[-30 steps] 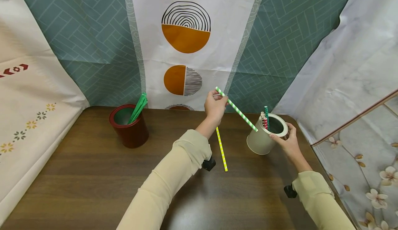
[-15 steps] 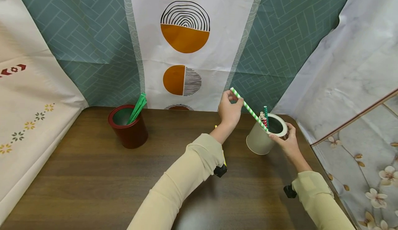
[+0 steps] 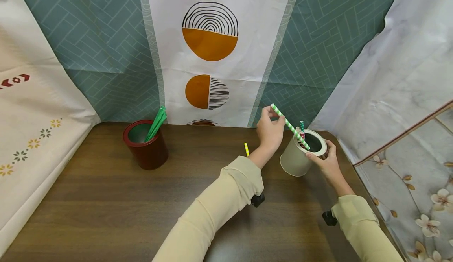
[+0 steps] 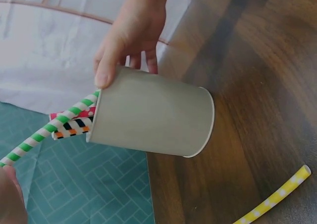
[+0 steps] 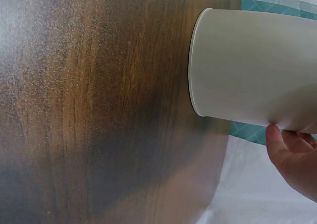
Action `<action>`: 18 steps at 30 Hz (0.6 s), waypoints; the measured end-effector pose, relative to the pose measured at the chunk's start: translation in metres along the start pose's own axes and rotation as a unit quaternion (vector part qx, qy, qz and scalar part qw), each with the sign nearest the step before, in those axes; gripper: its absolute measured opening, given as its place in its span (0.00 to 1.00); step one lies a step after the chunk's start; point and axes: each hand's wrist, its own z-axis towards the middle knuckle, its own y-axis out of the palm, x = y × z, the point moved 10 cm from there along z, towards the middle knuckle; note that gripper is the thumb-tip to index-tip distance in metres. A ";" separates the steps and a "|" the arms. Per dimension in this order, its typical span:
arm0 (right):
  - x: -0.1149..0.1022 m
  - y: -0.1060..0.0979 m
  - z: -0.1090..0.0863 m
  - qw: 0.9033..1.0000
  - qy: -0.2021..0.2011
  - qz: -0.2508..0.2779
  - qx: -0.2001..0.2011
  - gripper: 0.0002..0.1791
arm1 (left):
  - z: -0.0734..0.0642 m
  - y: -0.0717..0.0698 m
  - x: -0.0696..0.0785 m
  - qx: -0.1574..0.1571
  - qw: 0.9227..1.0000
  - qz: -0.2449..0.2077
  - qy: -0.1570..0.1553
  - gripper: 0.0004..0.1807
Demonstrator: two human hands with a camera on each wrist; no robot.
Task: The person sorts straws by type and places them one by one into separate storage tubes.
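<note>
My left hand [image 3: 270, 130] pinches a green-and-white striped paper straw [image 3: 287, 123] near its upper end. The straw slants down to the right, its lower end at the mouth of a cream-coloured cup [image 3: 294, 163]; how deep it reaches I cannot tell. With thumb and fingers, my right hand [image 3: 329, 160] grips this upright cup by its right side at the rim. Several other patterned straws [image 4: 74, 127] stick out of the cup, among them a teal one [image 3: 302, 126]. A yellow straw with white dots [image 4: 275, 198] lies on the table, mostly behind my left forearm in the head view.
To the left stands a dark red cup [image 3: 146, 152] with a folded green item [image 3: 156, 124] leaning out of it. The brown wooden table [image 3: 106, 207] ends at hanging cloths [image 3: 116, 49] at the back and sides.
My left hand has moved right, bringing the striped straw's lower end from the cup's left side to its mouth. My forearm now covers most of the yellow straw. The right hand stays put.
</note>
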 end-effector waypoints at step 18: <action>0.002 0.000 0.001 1.000 0.000 -0.011 -0.002 0.41 | -0.023 0.033 -0.009 -0.102 0.991 0.087 0.026 0.11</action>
